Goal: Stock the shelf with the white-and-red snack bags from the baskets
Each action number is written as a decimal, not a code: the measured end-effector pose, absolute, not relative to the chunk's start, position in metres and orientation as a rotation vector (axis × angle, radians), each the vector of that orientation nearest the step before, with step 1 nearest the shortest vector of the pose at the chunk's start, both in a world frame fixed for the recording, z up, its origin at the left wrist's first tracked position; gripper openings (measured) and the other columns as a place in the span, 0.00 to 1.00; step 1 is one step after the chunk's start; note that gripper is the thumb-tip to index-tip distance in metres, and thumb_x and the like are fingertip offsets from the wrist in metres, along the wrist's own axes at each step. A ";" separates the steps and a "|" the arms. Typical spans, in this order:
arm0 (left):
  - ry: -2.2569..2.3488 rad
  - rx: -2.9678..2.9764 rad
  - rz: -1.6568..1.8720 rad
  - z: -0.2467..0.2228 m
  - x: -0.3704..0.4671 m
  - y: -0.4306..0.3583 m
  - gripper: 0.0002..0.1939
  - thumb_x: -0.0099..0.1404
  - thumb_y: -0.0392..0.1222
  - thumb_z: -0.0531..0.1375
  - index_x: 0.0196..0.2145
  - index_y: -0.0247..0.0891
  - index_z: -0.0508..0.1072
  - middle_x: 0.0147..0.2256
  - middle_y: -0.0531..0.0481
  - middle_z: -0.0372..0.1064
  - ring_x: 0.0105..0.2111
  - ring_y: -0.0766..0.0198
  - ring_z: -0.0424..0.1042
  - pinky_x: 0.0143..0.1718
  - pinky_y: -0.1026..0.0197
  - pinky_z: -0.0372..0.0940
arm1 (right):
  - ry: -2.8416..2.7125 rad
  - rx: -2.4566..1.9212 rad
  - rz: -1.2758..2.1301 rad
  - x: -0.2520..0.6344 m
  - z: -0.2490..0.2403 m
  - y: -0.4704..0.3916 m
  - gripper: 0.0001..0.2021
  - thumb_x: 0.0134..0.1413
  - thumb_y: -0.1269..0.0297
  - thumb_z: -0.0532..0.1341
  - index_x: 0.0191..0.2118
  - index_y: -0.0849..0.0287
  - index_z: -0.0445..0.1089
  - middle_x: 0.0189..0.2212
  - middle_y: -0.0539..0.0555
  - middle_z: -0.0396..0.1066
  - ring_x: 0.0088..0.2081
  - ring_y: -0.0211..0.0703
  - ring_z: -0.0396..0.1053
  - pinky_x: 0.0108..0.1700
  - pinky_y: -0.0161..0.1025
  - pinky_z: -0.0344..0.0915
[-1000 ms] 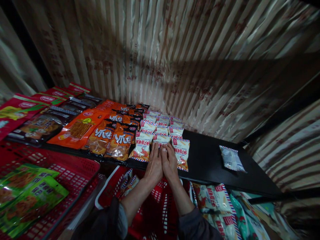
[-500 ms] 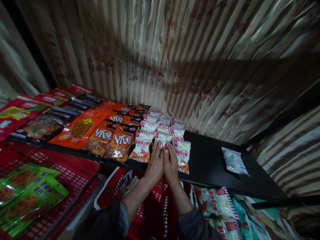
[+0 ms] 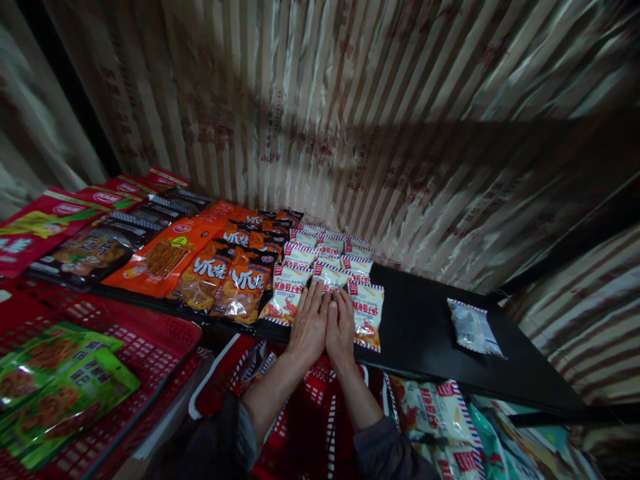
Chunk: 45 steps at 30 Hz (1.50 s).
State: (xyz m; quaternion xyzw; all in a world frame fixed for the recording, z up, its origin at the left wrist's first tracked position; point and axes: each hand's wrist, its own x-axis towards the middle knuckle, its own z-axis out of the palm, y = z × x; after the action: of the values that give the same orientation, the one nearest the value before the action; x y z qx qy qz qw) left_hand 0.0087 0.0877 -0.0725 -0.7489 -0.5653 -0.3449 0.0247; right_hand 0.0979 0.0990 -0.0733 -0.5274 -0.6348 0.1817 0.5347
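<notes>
Side by side, my left hand point(image 3: 309, 327) and my right hand point(image 3: 341, 328) lie flat over the middle front snack bag point(image 3: 330, 275), fingers stretched out toward the back. Only the top of that white bag with red lettering shows; the rest is under my hands. To its left a matching white bag point(image 3: 286, 293) touches or nearly touches my left fingers. On the right another white bag point(image 3: 369, 317) stands beside my right hand. More of these white bags point(image 3: 328, 244) fill rows behind. All sit on a black shelf point(image 3: 415, 320).
Orange-and-black snack bags point(image 3: 243, 287), an orange pack point(image 3: 160, 260), dark packs point(image 3: 95, 247) and red packs point(image 3: 45, 227) line the left. One white bag point(image 3: 475, 327) lies turned over at right. Below are red baskets point(image 3: 170, 340), green packs point(image 3: 75, 393) and more white bags point(image 3: 433, 407).
My hands have slid slightly toward me over the middle bag, so more of its top shows. The whole view has shifted a little.
</notes>
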 end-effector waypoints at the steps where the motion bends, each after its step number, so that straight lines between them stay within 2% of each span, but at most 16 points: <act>1: -1.736 -2.291 -1.083 -0.071 0.009 0.086 0.21 0.72 0.37 0.45 0.59 0.30 0.64 0.65 0.37 0.54 0.67 0.55 0.46 0.66 0.43 0.52 | -1.518 -1.263 0.434 0.098 -0.074 0.099 0.25 0.65 0.52 0.46 0.55 0.64 0.68 0.60 0.66 0.61 0.62 0.50 0.57 0.64 0.56 0.53; 4: -1.700 -2.219 -1.131 -0.065 0.007 0.077 0.18 0.71 0.35 0.47 0.52 0.33 0.70 0.64 0.39 0.56 0.68 0.55 0.42 0.66 0.43 0.51 | -1.536 -1.270 0.431 0.099 -0.074 0.097 0.26 0.65 0.51 0.45 0.55 0.64 0.68 0.62 0.66 0.58 0.64 0.50 0.55 0.65 0.56 0.51; 6: -1.748 -2.124 -1.168 -0.060 0.005 0.070 0.17 0.70 0.34 0.48 0.51 0.33 0.71 0.65 0.38 0.53 0.69 0.52 0.38 0.66 0.40 0.49 | -1.550 -1.278 0.421 0.100 -0.074 0.095 0.27 0.65 0.51 0.45 0.55 0.66 0.68 0.64 0.66 0.56 0.65 0.51 0.53 0.66 0.56 0.50; 10: -1.943 -1.892 -1.211 -0.058 -0.001 0.062 0.23 0.65 0.32 0.52 0.58 0.31 0.64 0.67 0.33 0.44 0.69 0.46 0.34 0.65 0.35 0.46 | -1.581 -1.296 0.412 0.098 -0.073 0.091 0.27 0.66 0.52 0.45 0.56 0.67 0.68 0.66 0.68 0.52 0.67 0.53 0.50 0.65 0.57 0.50; 15: -2.074 -1.831 -1.162 -0.063 -0.006 0.061 0.28 0.62 0.32 0.55 0.60 0.29 0.61 0.67 0.28 0.43 0.68 0.41 0.38 0.64 0.35 0.45 | -1.608 -1.279 0.325 0.091 -0.066 0.087 0.26 0.66 0.53 0.45 0.56 0.65 0.67 0.68 0.66 0.46 0.69 0.53 0.46 0.65 0.58 0.50; 18: -2.078 -1.828 -1.156 -0.065 -0.008 0.064 0.28 0.64 0.33 0.55 0.61 0.30 0.61 0.68 0.29 0.42 0.68 0.41 0.38 0.64 0.35 0.47 | -1.646 -1.238 0.252 0.088 -0.064 0.085 0.24 0.67 0.55 0.45 0.56 0.64 0.67 0.69 0.65 0.44 0.70 0.53 0.42 0.66 0.59 0.49; 24: -2.034 -1.854 -1.187 -0.075 -0.015 0.074 0.25 0.66 0.32 0.51 0.61 0.31 0.60 0.66 0.31 0.48 0.68 0.46 0.44 0.62 0.40 0.55 | -1.733 -1.217 0.242 0.081 -0.069 0.088 0.24 0.66 0.56 0.45 0.57 0.64 0.66 0.68 0.64 0.48 0.68 0.52 0.47 0.65 0.59 0.51; 29: -2.064 -1.814 -1.148 -0.070 -0.016 0.073 0.26 0.66 0.34 0.52 0.61 0.30 0.61 0.66 0.32 0.49 0.67 0.44 0.47 0.62 0.40 0.55 | -1.754 -1.189 0.202 0.082 -0.070 0.089 0.22 0.66 0.58 0.45 0.57 0.62 0.66 0.67 0.63 0.51 0.68 0.51 0.48 0.66 0.59 0.51; 33: -2.116 -1.769 -1.111 -0.061 -0.014 0.072 0.27 0.63 0.32 0.53 0.60 0.26 0.62 0.66 0.29 0.49 0.66 0.41 0.49 0.61 0.41 0.56 | -1.721 -1.191 0.077 0.086 -0.068 0.091 0.21 0.66 0.60 0.46 0.56 0.62 0.67 0.67 0.63 0.50 0.69 0.53 0.43 0.65 0.62 0.50; 36: -2.137 -1.758 -1.088 -0.059 -0.013 0.073 0.27 0.63 0.32 0.53 0.60 0.25 0.62 0.65 0.27 0.50 0.65 0.40 0.51 0.60 0.42 0.57 | -1.697 -1.233 0.061 0.087 -0.068 0.095 0.21 0.66 0.60 0.46 0.55 0.61 0.68 0.66 0.64 0.52 0.69 0.55 0.44 0.64 0.64 0.50; 41: -2.130 -1.732 -1.126 -0.060 -0.013 0.076 0.27 0.62 0.33 0.54 0.60 0.27 0.62 0.65 0.30 0.50 0.65 0.42 0.51 0.60 0.42 0.57 | -1.726 -1.237 0.137 0.087 -0.070 0.102 0.22 0.66 0.58 0.45 0.54 0.62 0.68 0.66 0.65 0.52 0.68 0.55 0.45 0.64 0.64 0.50; 45: -2.137 -1.723 -1.121 -0.061 -0.014 0.075 0.28 0.63 0.34 0.54 0.61 0.27 0.61 0.65 0.28 0.49 0.65 0.41 0.51 0.59 0.42 0.58 | -1.748 -1.215 0.146 0.091 -0.071 0.104 0.21 0.67 0.58 0.45 0.54 0.61 0.68 0.65 0.63 0.55 0.68 0.52 0.47 0.65 0.62 0.50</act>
State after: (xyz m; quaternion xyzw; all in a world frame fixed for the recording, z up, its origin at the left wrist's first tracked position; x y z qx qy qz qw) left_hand -0.0136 0.0755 -0.0606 -0.5790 -0.7178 -0.3766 0.0881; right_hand 0.0906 0.1039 -0.0712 -0.4985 -0.7174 0.0597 0.4829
